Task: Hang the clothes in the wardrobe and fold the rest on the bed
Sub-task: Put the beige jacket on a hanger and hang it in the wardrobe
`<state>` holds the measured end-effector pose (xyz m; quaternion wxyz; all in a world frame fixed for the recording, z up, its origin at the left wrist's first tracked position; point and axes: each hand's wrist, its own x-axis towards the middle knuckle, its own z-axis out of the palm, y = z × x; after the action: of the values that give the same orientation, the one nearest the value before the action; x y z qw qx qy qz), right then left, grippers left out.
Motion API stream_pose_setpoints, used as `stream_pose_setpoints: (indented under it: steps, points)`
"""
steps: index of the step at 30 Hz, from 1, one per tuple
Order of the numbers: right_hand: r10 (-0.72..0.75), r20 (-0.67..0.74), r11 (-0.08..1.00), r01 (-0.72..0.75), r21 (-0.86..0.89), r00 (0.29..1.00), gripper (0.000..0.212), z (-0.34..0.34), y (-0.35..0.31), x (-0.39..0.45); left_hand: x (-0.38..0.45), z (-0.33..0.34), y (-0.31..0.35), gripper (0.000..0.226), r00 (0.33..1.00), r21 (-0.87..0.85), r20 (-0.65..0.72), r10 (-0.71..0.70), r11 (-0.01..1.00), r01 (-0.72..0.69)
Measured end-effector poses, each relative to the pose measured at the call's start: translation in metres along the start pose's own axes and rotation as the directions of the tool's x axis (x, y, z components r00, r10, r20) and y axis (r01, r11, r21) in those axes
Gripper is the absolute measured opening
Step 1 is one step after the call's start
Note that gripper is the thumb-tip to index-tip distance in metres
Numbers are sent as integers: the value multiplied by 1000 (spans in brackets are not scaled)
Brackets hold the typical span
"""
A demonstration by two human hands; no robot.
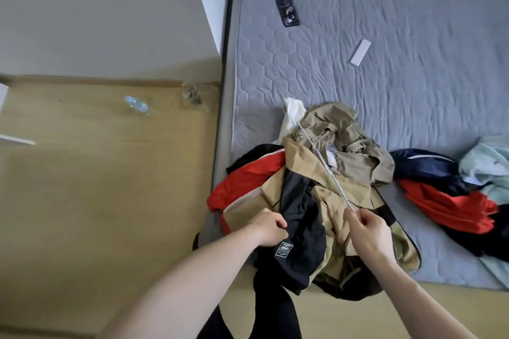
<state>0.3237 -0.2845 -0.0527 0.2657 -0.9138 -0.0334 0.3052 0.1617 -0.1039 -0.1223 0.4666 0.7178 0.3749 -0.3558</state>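
Low in the frame, the left hand (pixel 268 227) has its fingers curled into a black garment (pixel 298 231) with a small white patch, while the right hand (pixel 369 231) pinches the near end of a thin pale rod (pixel 322 166), probably a hanger's wire, that runs up and left across a tan jacket (pixel 338 151). Both sit in the clothes pile at the lower-middle edge of the bed (pixel 413 49), over a red and black jacket (pixel 248 176). The step looks like freeing one piece for hanging: best to keep the black garment pinned and draw the rod out along its own line so it does not snag the tan folds. Farther right lie more red, navy and pale blue clothes (pixel 451 195); beyond, a phone (pixel 287 11) and a white strip (pixel 360 52).
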Motion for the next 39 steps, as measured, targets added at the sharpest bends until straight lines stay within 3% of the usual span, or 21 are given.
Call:
stream_pose_setpoints:
  steps: [6, 9, 13, 19, 23, 28, 31, 32, 37, 39]
  points:
    - [64, 32, 998, -64, 1, 997, 49, 15, 42, 30, 63, 45, 15, 49, 995, -137, 42, -88, 986, 93]
    - [58, 48, 998, -58, -9, 997, 49, 20, 58, 33, 81, 50, 11, 66, 991, -181, -2, -132, 975, 129]
    - [58, 28, 998, -58, -4, 998, 48, 18, 68, 26, 79, 43, -1, 64, 988, -459, -70, -140, 884, 93]
    - [41, -20, 998, -40, 51, 999, 47, -2, 49, -11, -2, 48, -14, 6, 938, -479, -330, -107, 875, -68]
    - [-2, -17, 997, 3, 79, 1000, 46, -15, 25, -46, -72, 47, -12, 12, 923, -508, -382, -41, 844, -172]
    - [-158, 15, 985, 156, 80, 987, 48, -17, -13, -101, -171, 16, -25, 17, 900, -452, -413, 138, 827, -334]
    - [-245, 92, 970, 244, 21, 965, 29, -10, -41, -128, -233, -9, -46, 14, 872, -418, -426, 240, 803, -425]
    - [-264, 131, 964, 265, 16, 955, 32, -6, -53, -136, -253, -18, -54, 14, 861, -403, -426, 279, 793, -457]
    - [-341, 315, 913, 392, -112, 886, 104, 39, -127, -162, -337, -55, -109, 18, 804, -347, -446, 394, 752, -561]
    - [-305, 399, 912, 386, -140, 865, 108, 62, -154, -171, -360, -68, -131, 23, 778, -339, -491, 393, 736, -586]
